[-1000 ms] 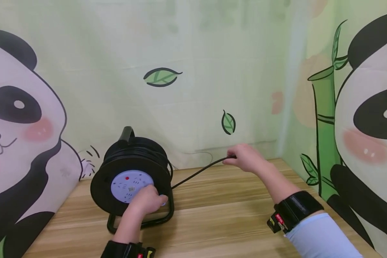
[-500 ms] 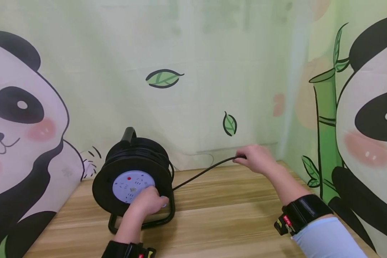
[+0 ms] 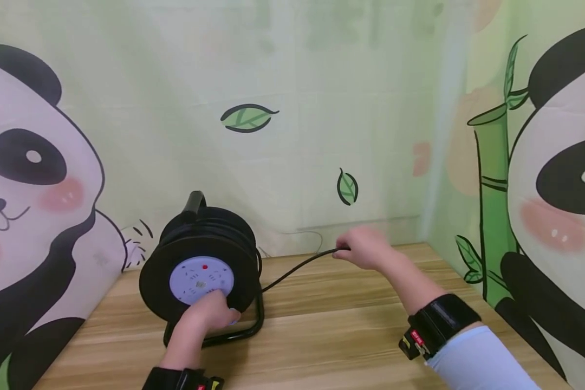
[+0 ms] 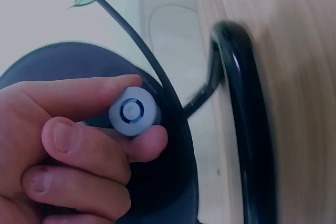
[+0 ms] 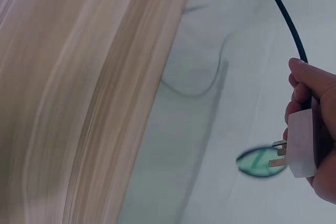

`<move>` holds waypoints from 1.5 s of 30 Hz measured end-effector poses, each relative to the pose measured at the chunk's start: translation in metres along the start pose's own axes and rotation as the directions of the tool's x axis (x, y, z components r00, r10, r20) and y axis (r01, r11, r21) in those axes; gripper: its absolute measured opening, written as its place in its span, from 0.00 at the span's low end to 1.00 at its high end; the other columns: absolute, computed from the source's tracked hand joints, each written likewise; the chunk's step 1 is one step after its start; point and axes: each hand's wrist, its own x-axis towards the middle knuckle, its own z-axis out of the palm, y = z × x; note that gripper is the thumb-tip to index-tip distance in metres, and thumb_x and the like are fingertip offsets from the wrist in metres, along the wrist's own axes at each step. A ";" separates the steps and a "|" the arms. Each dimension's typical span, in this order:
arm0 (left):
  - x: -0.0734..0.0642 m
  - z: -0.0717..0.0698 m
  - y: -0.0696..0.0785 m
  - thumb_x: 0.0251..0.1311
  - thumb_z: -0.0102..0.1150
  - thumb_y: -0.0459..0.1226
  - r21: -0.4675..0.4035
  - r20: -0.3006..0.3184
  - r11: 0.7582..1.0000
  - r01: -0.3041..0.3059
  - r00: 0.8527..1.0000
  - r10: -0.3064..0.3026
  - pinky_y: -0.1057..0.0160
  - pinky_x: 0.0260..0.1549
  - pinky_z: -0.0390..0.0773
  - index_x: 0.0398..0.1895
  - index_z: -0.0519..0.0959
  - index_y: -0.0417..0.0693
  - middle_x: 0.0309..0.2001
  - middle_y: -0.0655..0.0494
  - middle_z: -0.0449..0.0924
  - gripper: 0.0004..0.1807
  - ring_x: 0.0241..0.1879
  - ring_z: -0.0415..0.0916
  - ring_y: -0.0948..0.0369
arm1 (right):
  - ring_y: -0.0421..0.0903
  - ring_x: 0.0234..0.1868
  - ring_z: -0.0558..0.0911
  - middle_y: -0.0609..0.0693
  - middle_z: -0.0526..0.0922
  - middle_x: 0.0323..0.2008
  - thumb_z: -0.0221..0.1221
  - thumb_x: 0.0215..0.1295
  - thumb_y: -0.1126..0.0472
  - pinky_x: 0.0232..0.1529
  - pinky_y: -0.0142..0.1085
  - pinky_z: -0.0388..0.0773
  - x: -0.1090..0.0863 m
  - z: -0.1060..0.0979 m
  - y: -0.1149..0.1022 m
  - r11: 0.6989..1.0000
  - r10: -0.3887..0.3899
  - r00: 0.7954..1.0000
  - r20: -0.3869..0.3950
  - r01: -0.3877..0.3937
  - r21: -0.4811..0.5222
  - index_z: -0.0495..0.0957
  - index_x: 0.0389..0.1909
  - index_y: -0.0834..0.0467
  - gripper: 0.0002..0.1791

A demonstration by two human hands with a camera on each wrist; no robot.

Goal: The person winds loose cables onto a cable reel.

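A black cable reel (image 3: pixel 157 290) stands on the table at the left of the head view, with a pale socket panel (image 3: pixel 187 277) on its front. My left hand (image 3: pixel 207 311) is at the panel's lower right. In the left wrist view it pinches a round grey knob (image 4: pixel 132 113) between finger and thumb. My right hand (image 3: pixel 365 248), right of the reel, grips the black cord (image 3: pixel 297 267) that runs out from it. A white plug (image 5: pixel 301 142) with metal prongs sticks out of that hand in the right wrist view.
The reel's tubular stand (image 3: pixel 241 333) rests on the wooden table (image 3: pixel 322 336). Close behind hangs a pale green cloth (image 3: pixel 292 151) printed with leaves and pandas. A carrying handle (image 3: pixel 193 206) tops the reel.
My left hand has moved down and left with the knob, and the panel's red button has turned clockwise. My right hand went slightly right, then came back left and lower with the cord.
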 end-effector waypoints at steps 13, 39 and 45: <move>-0.029 -0.026 -0.048 0.48 0.64 0.40 0.068 -0.004 0.996 0.057 0.998 -0.057 0.58 0.27 0.71 0.21 0.74 0.41 0.25 0.51 0.73 0.12 0.25 0.70 0.56 | 0.36 0.21 0.72 0.35 0.75 0.19 0.60 0.65 0.47 0.24 0.34 0.71 0.038 0.025 -0.065 0.998 -0.068 0.990 0.124 0.070 -0.011 0.77 0.21 0.44 0.13; -0.056 -0.069 -0.105 0.64 0.55 0.44 -0.317 0.017 0.942 0.108 0.994 -0.108 0.67 0.11 0.53 0.09 0.71 0.43 0.10 0.59 0.59 0.25 0.09 0.50 0.64 | 0.40 0.30 0.75 0.43 0.80 0.33 0.64 0.52 0.61 0.31 0.32 0.74 0.054 0.056 -0.102 0.924 -0.148 0.966 0.211 0.059 0.379 0.82 0.43 0.59 0.16; -0.061 -0.078 -0.109 0.67 0.53 0.45 -0.427 -0.011 0.902 0.060 0.997 -0.071 0.66 0.11 0.54 0.11 0.71 0.42 0.10 0.59 0.60 0.26 0.09 0.52 0.64 | 0.38 0.28 0.78 0.45 0.80 0.30 0.67 0.54 0.57 0.30 0.32 0.76 0.063 0.065 -0.113 0.902 -0.078 0.981 0.178 -0.006 0.431 0.81 0.43 0.61 0.17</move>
